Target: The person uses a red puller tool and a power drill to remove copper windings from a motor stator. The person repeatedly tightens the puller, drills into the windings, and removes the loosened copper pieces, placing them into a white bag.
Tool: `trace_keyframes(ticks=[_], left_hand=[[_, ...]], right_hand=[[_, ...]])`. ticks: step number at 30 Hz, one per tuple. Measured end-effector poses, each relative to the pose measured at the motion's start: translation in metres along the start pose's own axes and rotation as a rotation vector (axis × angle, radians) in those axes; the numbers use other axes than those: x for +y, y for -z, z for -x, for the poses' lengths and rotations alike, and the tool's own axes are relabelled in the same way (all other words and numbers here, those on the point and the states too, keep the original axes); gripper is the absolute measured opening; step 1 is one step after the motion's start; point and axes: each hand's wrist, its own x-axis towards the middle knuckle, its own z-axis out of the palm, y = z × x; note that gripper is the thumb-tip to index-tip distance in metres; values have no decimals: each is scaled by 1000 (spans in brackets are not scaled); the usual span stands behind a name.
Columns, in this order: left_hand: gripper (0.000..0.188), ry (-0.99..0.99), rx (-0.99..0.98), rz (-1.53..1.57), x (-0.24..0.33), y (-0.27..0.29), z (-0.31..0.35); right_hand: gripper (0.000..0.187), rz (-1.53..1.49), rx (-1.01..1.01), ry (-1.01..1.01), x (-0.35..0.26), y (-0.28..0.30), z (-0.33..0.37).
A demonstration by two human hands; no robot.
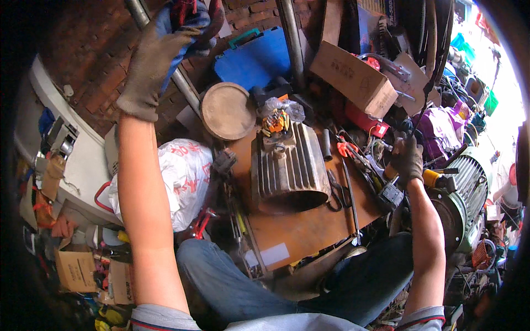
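My left hand (pixel 149 69), in a worn grey-brown glove, is raised at the upper left. Its fingers curl against a blue and dark-red cloth-like bundle (pixel 193 25), partly cut off by the top edge. On the right, my gloved right hand (pixel 408 158) is closed among tools and cords beside the bench; what lies inside its fingers is hidden. Between my arms, a finned grey motor housing (pixel 292 171) rests on the brown board (pixel 292 237), its open round end facing me. Colourful wire ends (pixel 276 122) stick out on top. Scissors (pixel 335 190) and a long thin rod (pixel 351 201) lie right of it.
Behind the housing are a round wooden disc (pixel 227 110), a blue plastic case (pixel 254 59) and a cardboard box (pixel 353 80). A white plastic bag (pixel 185 176) sits left. A green finned motor (pixel 469 182) stands beyond my right forearm. Metal poles (pixel 291 36) rise before the brick wall.
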Motion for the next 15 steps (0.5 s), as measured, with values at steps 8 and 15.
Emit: trace_keyframes(ticks=[8,15], left_hand=[[47,-12,32,-62,6,-5,32],[34,169,188,-125,16,-48,52]], right_hand=[[67,17,35,60,20,-18,-9],[69,-55,85,-35,9,-12,-2]])
